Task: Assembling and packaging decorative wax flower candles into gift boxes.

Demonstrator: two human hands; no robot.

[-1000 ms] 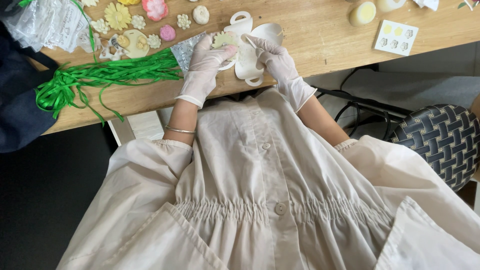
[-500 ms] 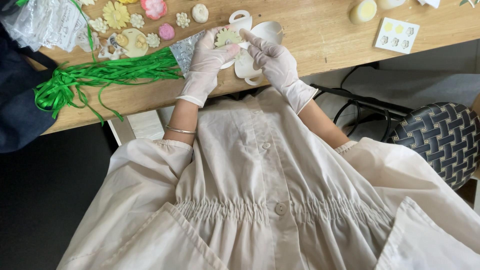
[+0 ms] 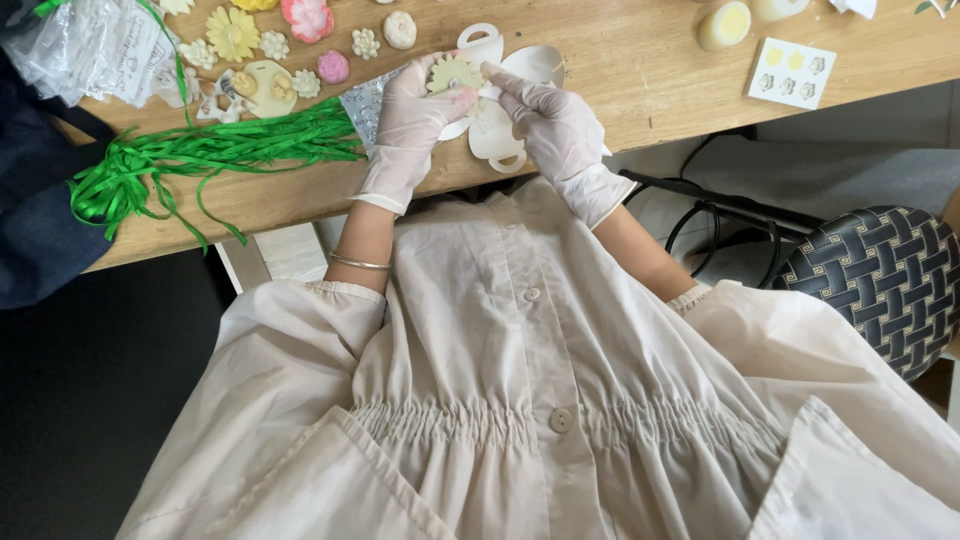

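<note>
Looking down past a cream buttoned smock (image 3: 540, 400) to two gloved hands at the near edge of the wooden surface (image 3: 640, 90). Left hand (image 3: 415, 125) curled shut, pinching a small pale-yellow flower piece (image 3: 453, 73) between thumb and fingers, raised just above the surface. Right hand (image 3: 555, 125) half closed, index finger stretched out and touching the flower's right edge (not a full grip, more a steadying press). Beneath both, a white flower-shaped cut-out card (image 3: 500, 150), lying flat, one loop poking out toward the smock.

Judging by looks: light, small, probably soft or brittle at the petals, likely to dent or snap if squeezed. Best held at the rim with fingertips, gently, as now; gloves possibly a little slippery on it. Card thin and bendy, better lifted by an edge.

Just left of the hands, a crinkled silvery wrapper (image 3: 370, 100), then a loose bundle of bright green ribbon strands (image 3: 210, 155) trailing off toward the surface's edge. Farther on, a scatter of moulded flowers: yellow daisy (image 3: 232, 32), pink rose shape (image 3: 306, 15), small pink round (image 3: 333, 66), cream ones between. Far left corner, a clear crumpled plastic bag (image 3: 90, 45) (print on it, too small to make out). Far right, a white square sheet (image 3: 792, 72) with rows of little yellow and white flower shapes, and beside it a pale-yellow round piece (image 3: 724, 24).
</note>
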